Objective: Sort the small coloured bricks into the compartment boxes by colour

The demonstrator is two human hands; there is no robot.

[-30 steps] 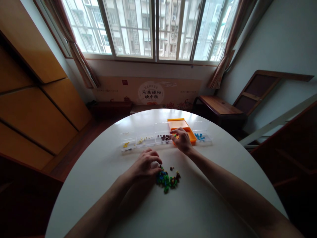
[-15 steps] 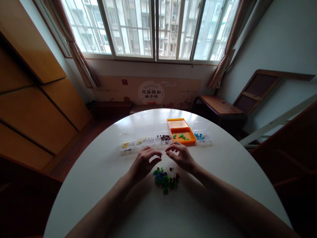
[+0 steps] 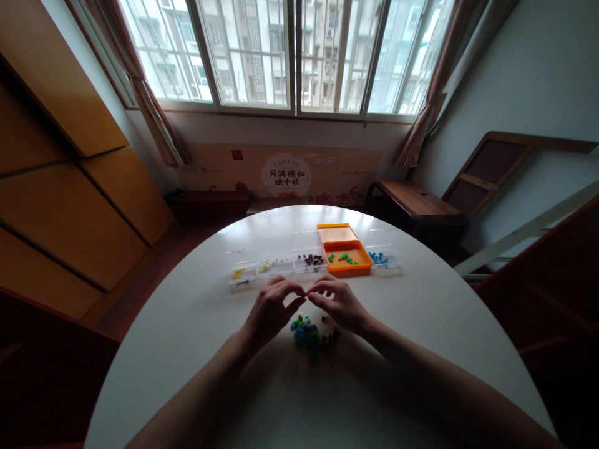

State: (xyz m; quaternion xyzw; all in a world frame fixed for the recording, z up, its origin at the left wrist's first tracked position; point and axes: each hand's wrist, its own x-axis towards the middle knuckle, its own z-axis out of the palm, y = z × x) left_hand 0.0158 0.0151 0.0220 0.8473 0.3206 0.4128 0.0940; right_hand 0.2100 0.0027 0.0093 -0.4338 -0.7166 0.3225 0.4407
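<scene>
A small heap of coloured blocks [image 3: 309,333], blue, green and brown, lies on the round white table [image 3: 412,324]. Just above the heap my left hand [image 3: 274,308] and my right hand [image 3: 339,302] meet with pinched fingertips that touch at a tiny piece I cannot make out. Beyond them stands a row of small boxes: an orange tray [image 3: 347,257] with green pieces, a clear box with brown pieces [image 3: 309,260], a clear box with blue pieces [image 3: 381,257], and two clear boxes with yellow pieces [image 3: 274,265].
A dark wooden bench [image 3: 412,202] stands past the table's far right edge. Wooden cabinets [image 3: 70,206] line the left wall. A large window [image 3: 290,56] and a printed board [image 3: 285,174] are behind the table.
My right hand drew back from the orange tray to the heap. Both hands rose a little and their fingertips came together above the blocks.
</scene>
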